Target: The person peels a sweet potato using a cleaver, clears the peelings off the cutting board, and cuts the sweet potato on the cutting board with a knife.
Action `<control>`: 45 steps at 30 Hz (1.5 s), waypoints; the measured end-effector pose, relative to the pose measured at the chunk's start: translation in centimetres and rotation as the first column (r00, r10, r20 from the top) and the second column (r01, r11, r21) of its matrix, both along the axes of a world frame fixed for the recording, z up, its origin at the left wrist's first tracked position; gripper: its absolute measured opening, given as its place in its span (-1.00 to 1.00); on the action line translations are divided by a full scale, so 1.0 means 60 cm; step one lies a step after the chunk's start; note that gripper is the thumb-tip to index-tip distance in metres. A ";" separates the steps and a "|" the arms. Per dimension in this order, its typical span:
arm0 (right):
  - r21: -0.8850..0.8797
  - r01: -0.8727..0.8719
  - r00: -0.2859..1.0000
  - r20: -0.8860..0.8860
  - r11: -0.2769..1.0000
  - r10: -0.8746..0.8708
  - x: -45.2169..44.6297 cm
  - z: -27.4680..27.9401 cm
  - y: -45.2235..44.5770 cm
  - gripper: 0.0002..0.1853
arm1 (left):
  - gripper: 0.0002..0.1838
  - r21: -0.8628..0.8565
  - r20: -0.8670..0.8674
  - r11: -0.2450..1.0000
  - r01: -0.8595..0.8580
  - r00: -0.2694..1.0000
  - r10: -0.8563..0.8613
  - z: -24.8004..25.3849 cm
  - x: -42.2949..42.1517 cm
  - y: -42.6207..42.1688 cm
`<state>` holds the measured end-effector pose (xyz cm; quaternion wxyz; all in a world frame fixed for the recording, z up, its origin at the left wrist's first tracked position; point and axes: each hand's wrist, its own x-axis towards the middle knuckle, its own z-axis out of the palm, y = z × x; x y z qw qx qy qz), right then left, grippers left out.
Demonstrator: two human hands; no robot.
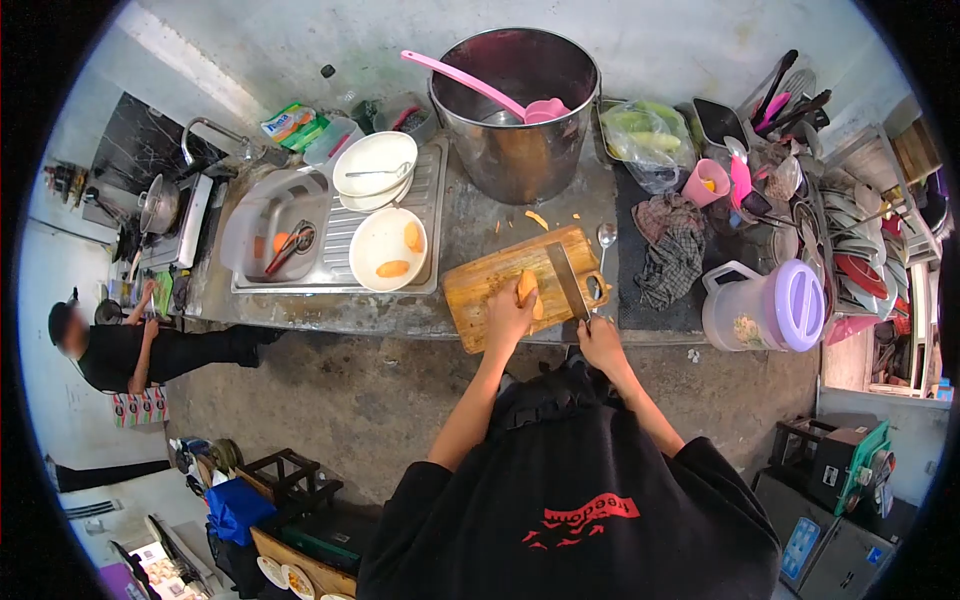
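Observation:
My left hand (510,315) is closed around a peeled orange carrot (527,284), pressing it to the wooden cutting board (475,290). Another bit of orange shows just below the fingers. In my right hand (601,340) is the handle of a knife (569,281). Its broad blade lies over the right part of the board, apart from the carrot and pointing away from me. Left of the board, a white bowl (372,246) contains two more orange pieces. A metal spoon (606,240) rests just beyond the board's right end.
A large metal pot (515,160) with a pink ladle (465,80) stands behind the board. To the left are stacked bowls (375,160) and a sink (330,225). A cloth (668,250) and lidded jug (765,308) sit right. Another person (125,345) stands far left.

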<state>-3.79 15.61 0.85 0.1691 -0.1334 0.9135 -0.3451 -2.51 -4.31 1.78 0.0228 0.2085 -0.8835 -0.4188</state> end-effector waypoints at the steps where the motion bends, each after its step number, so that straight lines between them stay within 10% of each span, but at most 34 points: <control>1: -0.015 0.018 0.999 0.033 1.000 -0.018 0.000 0.000 -0.001 -0.70 | -0.52 0.067 0.070 0.998 -0.020 0.997 0.015 0.009 -0.001 0.001; 11: -0.153 0.216 0.972 0.129 0.964 -0.198 -0.003 0.000 -0.021 -0.45 | -0.50 0.291 0.041 0.955 -0.049 0.998 0.039 0.019 0.005 0.008; 13: -0.153 0.440 0.690 0.688 0.885 -0.224 -0.013 0.002 -0.017 -0.34 | -0.53 0.520 0.078 0.840 -0.154 0.988 0.133 0.005 0.005 0.010; 16: -0.199 0.561 0.556 0.810 0.804 -0.187 -0.020 0.021 -0.015 -0.34 | -0.55 0.511 0.084 0.847 -0.146 0.989 0.120 0.003 0.006 0.009; 23: -0.127 0.457 0.712 0.645 0.880 -0.277 0.003 0.011 -0.034 -0.23 | -0.55 0.570 0.061 0.808 -0.152 0.988 0.143 -0.019 0.008 0.011; 25: -0.198 0.267 0.944 0.251 0.943 -0.214 0.017 -0.006 -0.038 -0.17 | -0.53 0.616 0.001 0.778 -0.127 0.987 0.161 -0.013 0.012 0.015; 45: -0.168 0.268 0.907 0.376 0.949 -0.190 0.041 0.044 -0.065 -0.22 | -0.64 0.600 -0.004 0.775 -0.196 0.969 0.248 -0.027 0.013 0.028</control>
